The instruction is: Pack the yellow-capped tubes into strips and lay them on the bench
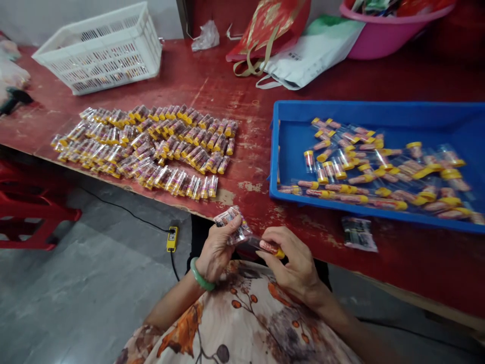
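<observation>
My left hand (220, 247), with a green bangle at the wrist, pinches a small bundle of printed clear plastic sleeves (234, 225) just off the table's front edge. My right hand (293, 260) grips a small clear tube (270, 246) by its yellow-capped end, with reddish patterned contents inside. The tube's clear end points left and meets the lower corner of the sleeves; whether it is inside one cannot be made out. To the right, a blue tray (275, 151) holds many loose yellow-capped tubes (341, 162). On the left lie rows of wrapped tubes (170, 141).
A white plastic crate (113, 60) stands at the back left. Bags (310, 53) and a pink basin (379, 38) are at the back right. A flat dark packet (359, 233) lies before the tray. Below are a red stool (30, 202) and a yellow power strip (172, 239).
</observation>
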